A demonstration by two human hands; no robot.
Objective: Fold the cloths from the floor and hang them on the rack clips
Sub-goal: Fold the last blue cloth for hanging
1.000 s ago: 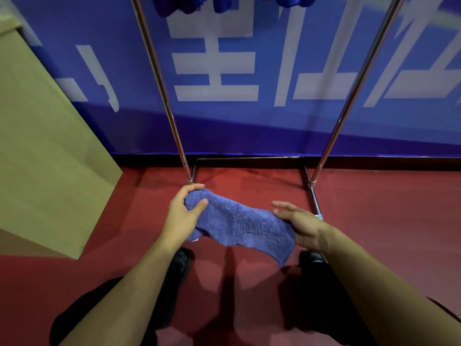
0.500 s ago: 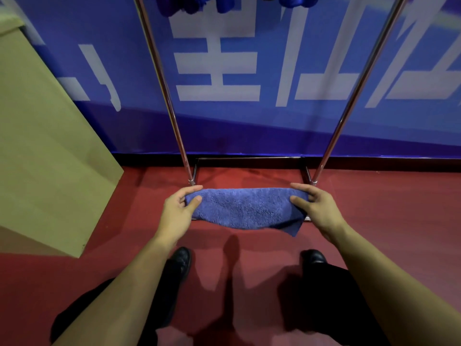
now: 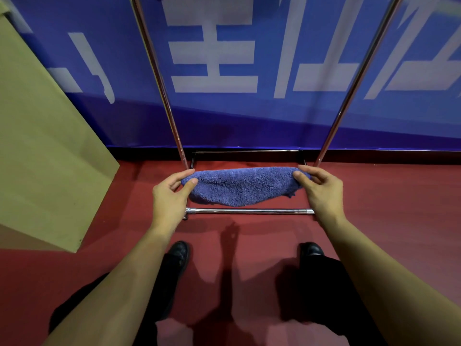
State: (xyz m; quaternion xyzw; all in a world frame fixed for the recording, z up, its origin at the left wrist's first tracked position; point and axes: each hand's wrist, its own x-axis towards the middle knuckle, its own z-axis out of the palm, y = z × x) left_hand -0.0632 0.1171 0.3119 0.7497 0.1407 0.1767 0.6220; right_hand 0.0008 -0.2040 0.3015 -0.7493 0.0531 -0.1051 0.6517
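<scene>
I am pinching each end of the fluffy blue terry cloth (image 3: 243, 187) with my left hand (image 3: 169, 198) and right hand (image 3: 321, 193), stretching it taut above the red floor (image 3: 399, 208) before the chrome rack (image 3: 159, 78), readying a fold.

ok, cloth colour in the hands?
Plain blue-purple terry cloth, no pattern; clearest in the head view.

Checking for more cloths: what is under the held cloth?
Below the blue cloth: red floor and the rack's chrome base bar. Floor directly behind the cloth is hidden.
</scene>
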